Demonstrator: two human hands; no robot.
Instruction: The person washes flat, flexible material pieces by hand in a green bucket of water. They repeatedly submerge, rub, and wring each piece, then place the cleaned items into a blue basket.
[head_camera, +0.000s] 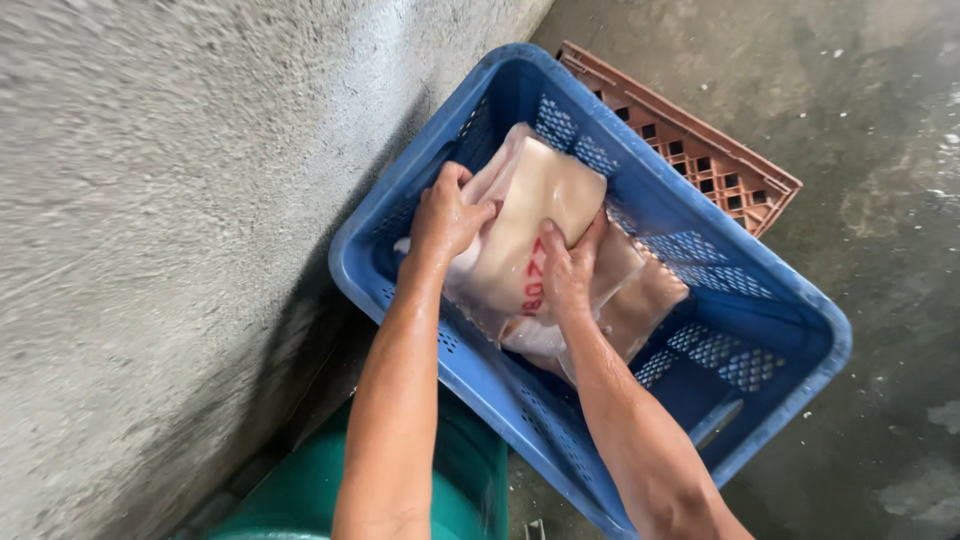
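blue crate (800, 320): holds pale sealed slabs, far corner.
your left hand (447, 215): fingers clasp top slab (525, 225).
your right hand (568, 270): grips same slab.

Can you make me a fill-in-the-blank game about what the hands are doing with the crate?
1. Both hands, left hand and right hand, grip a pale sealed ____.
2. The package sits inside a crate coloured ____.
3. Behind it lies another crate, coloured ____.
4. Under the left arm stands a ____ drum.

Missing words: package; blue; brown; green.
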